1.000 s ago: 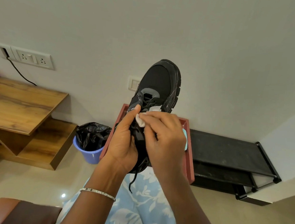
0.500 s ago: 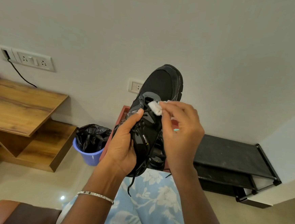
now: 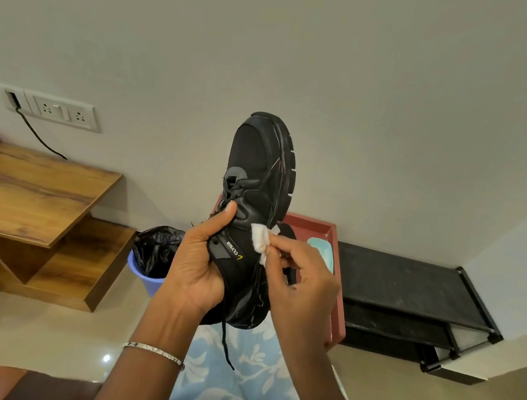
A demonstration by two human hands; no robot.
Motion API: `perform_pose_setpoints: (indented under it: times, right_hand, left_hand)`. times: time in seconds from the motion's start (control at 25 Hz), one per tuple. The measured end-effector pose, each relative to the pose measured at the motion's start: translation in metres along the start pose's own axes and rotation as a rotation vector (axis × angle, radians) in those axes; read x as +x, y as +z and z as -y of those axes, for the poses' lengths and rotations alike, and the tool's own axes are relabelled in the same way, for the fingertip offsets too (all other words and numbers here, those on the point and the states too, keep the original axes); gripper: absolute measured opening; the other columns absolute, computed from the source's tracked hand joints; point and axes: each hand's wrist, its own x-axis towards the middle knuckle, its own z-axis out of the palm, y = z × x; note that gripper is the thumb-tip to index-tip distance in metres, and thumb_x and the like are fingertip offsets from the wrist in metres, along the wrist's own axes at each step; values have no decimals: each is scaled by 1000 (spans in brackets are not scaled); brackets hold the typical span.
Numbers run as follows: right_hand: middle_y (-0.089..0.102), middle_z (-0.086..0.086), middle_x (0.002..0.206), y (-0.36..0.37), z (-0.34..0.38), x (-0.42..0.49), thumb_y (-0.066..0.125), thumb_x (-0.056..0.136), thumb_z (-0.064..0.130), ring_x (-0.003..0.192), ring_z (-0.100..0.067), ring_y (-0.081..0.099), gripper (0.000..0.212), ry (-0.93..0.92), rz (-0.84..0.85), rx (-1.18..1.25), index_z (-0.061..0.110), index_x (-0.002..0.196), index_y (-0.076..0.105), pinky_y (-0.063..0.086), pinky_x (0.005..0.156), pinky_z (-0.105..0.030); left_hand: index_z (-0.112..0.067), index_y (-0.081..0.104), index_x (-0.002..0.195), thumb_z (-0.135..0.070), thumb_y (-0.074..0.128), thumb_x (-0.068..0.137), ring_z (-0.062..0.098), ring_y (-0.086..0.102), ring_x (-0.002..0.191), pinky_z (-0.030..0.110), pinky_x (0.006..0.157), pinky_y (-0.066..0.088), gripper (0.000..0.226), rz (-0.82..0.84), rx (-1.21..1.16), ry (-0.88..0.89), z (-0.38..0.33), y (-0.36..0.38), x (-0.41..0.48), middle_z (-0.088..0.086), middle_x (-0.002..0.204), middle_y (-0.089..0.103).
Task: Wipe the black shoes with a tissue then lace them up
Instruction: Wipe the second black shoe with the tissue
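One black shoe [image 3: 257, 199] stands toe-up at frame centre, my left hand [image 3: 199, 264] clamped round its collar. My right hand [image 3: 304, 285] pinches the tissue [image 3: 260, 239] against the side panel. I judge wiping is underway; next comes the sole edge, then the dangling lace [image 3: 227, 345].

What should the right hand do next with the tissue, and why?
Probably draw the tissue along the side of the black shoe toward the heel. The right hand pinches it against the side panel, and the left hand grips the shoe steady, toe up.
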Motion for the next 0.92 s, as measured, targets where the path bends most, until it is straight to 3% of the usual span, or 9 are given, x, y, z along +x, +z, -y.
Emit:
perform_pose_setpoints:
  times: [0.12,0.32,0.44,0.56,0.68,0.76,0.84,0.92]
  right_hand:
    - [74,2,95,2,1,34,70,90,12,86,-11,68,14,-10,-47,16,9,101,77,57,71,-29]
    - [70,-4,97,4,8,65,72,88,5,85,-13,67,10,-83,-77,-23,6,98,76,58,68,-28]
    - [70,3,96,-6,9,34,73,87,2,89,-9,67,14,-14,81,38,9,100,75,58,73,-27]
    - [69,11,99,-24,16,5,77,83,7,92,-6,68,22,148,342,30,17,103,76,59,75,-22]
    - [71,15,93,-35,23,22,79,82,9,86,0,68,19,220,565,0,20,97,79,58,74,-17]
    - [73,13,86,-32,26,47,80,81,10,79,2,69,14,217,531,-18,20,91,80,57,72,-15]
    - [75,11,87,-23,28,67,81,81,11,78,2,70,13,206,363,25,18,92,80,56,70,-12]
    - [76,7,92,-13,28,72,82,82,12,80,0,71,15,188,216,86,14,96,79,57,71,-14]
  left_hand:
    - [0,72,116,-21,62,92,36,65,117,55,101,47,33,45,-71,-21,1,5,3,22,126,67]
    - [-3,75,112,-20,60,92,32,69,111,56,98,49,30,77,-118,-22,7,6,2,18,123,69]
    - [-7,72,120,-20,63,89,31,67,116,54,99,50,35,59,-140,19,1,1,2,16,128,68]
    - [-3,79,99,-23,61,91,31,75,95,51,82,60,28,33,-130,33,-8,-4,2,17,108,75]
    - [-5,79,101,-24,60,92,30,73,103,54,91,55,28,41,-137,35,-11,-6,3,15,112,74]
    - [-4,76,109,-24,58,95,31,71,105,55,93,53,30,70,-157,20,-8,-4,3,17,117,72]
    - [-3,72,117,-25,56,98,33,73,101,53,88,57,32,88,-171,9,-5,1,3,19,116,72]
    - [-2,74,110,-26,57,98,32,74,94,50,81,61,32,102,-172,12,-3,3,1,19,109,74]
